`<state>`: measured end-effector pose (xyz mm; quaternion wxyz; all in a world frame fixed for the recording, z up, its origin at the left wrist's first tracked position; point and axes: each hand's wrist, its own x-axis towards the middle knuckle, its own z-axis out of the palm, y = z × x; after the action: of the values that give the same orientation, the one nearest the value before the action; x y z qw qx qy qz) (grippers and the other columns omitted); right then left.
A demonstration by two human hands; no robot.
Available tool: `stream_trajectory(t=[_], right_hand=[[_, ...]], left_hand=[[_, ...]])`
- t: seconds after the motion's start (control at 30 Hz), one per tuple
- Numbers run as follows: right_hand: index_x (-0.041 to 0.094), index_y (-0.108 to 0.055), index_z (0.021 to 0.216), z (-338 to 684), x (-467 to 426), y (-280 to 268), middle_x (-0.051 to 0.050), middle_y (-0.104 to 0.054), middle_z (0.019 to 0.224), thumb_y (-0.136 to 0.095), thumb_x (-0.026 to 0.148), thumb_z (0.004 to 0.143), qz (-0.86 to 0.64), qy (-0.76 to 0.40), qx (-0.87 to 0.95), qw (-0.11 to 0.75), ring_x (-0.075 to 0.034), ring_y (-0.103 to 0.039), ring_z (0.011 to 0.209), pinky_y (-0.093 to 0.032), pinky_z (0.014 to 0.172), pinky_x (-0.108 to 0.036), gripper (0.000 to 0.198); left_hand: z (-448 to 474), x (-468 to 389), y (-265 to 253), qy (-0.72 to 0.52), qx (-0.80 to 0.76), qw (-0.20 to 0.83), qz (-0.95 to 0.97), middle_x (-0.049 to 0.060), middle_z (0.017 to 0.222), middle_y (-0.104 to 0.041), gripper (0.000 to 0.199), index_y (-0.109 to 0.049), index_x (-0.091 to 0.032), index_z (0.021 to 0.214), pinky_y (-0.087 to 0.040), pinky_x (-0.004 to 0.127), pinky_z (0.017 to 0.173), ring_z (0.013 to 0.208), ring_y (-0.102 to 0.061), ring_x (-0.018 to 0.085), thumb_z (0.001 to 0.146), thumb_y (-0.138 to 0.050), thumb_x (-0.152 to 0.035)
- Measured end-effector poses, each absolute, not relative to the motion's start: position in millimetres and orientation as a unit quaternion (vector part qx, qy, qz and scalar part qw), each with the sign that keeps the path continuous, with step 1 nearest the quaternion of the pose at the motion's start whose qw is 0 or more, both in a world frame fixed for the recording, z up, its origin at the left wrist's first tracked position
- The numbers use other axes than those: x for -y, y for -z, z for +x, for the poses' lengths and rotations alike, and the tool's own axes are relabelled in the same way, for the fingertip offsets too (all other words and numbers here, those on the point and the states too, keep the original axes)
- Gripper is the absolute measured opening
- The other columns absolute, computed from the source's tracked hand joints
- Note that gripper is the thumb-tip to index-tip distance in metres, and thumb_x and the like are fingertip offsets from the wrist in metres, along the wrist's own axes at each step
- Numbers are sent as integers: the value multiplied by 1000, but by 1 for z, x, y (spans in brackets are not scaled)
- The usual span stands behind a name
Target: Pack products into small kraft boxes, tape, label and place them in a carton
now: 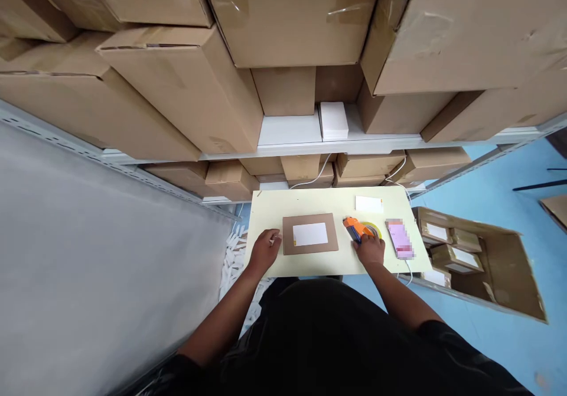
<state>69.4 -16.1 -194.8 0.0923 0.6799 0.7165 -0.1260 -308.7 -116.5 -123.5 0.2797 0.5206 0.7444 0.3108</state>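
resting on the pale table (310, 202), toward nine o'clock from its centre, is the flat box (287, 236). at nine o'clock beside this box is the left hand (266, 247), its fingers curled; if they pinch something, i cannot tell. toward three o'clock, the right hand (371, 249) is clamped on the orange tape dispenser (357, 227). handling this tool seems the present step; the next move probably calls for a firm grip, avoiding the white label (310, 234) on the box.

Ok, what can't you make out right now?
Head view:
Any print on the white rectangular label on the flat brown cardboard parcel: too small.
Handle of the orange plastic tape dispenser: covered by the right hand.
Text on the pink-screened rectangular phone: pixelated.
Whether the left hand holds anything: too small.
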Motion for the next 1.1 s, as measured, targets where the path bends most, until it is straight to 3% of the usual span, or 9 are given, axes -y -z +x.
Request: stream_trajectory(t=[0.13, 0.27, 0.4, 0.6, 0.7, 0.87, 1.1], right_hand=[[15, -71, 106, 61, 17, 192, -18, -71, 104, -57, 43, 93, 711, 159, -684, 34, -36, -60, 112, -37, 101, -48, 34], [20, -68, 89, 61, 50, 159, -6, -68, 82, -66, 53, 81, 723, 320, -600, -124, -26, -63, 81, -46, 75, -36, 34], [21, -65, 86, 53, 107, 120, 2, -63, 69, -71, 45, 76, 651, 489, -513, -271, -18, -57, 66, -44, 64, -30, 27], [20, -63, 76, 56, 160, 101, 5, -58, 59, -73, 33, 70, 583, 612, -414, -337, -14, -51, 55, -42, 55, -27, 17], [20, -62, 74, 73, 173, 117, 4, -57, 59, -75, 39, 71, 586, 619, -387, -352, -14, -51, 55, -41, 54, -27, 23], [18, -63, 68, 96, 178, 150, 2, -58, 57, -72, 62, 78, 625, 602, -356, -347, -13, -48, 54, -35, 52, -26, 46], [17, -67, 68, 98, 160, 174, -2, -64, 59, -73, 72, 75, 642, 620, -275, -359, -16, -54, 57, -40, 54, -28, 56]], left_hand=[[-312, 117, 100, -318, -676, 287, 599, 7, 107, -71, 23, -70, -23, 107, -55, 37, 94, 104, -66, 22, 98, -52, -35], [-300, 83, 73, -318, -610, 373, 622, 5, 108, -72, 23, -72, -23, 105, -54, 35, 93, 100, -67, 21, 96, -54, -35], [-255, 41, 56, -288, -539, 499, 614, 7, 115, -74, 31, -75, -20, 108, -53, 34, 94, 105, -68, 23, 94, -59, -44], [-177, 39, 65, -180, -494, 628, 573, 6, 93, -76, 40, -76, -18, 102, -54, 31, 78, 84, -69, 20, 90, -64, -54], [-150, 53, 78, -145, -510, 603, 596, 4, 84, -74, 31, -75, -18, 96, -52, 29, 72, 77, -66, 18, 91, -61, -45], [-117, 59, 92, -83, -566, 457, 681, 5, 96, -78, 24, -76, -19, 95, -52, 30, 81, 91, -69, 21, 94, -55, -30], [-92, -8, 94, 98, -574, 310, 751, 8, 107, -78, 26, -77, -19, 106, -51, 28, 81, 97, -70, 22, 97, -57, -31]])
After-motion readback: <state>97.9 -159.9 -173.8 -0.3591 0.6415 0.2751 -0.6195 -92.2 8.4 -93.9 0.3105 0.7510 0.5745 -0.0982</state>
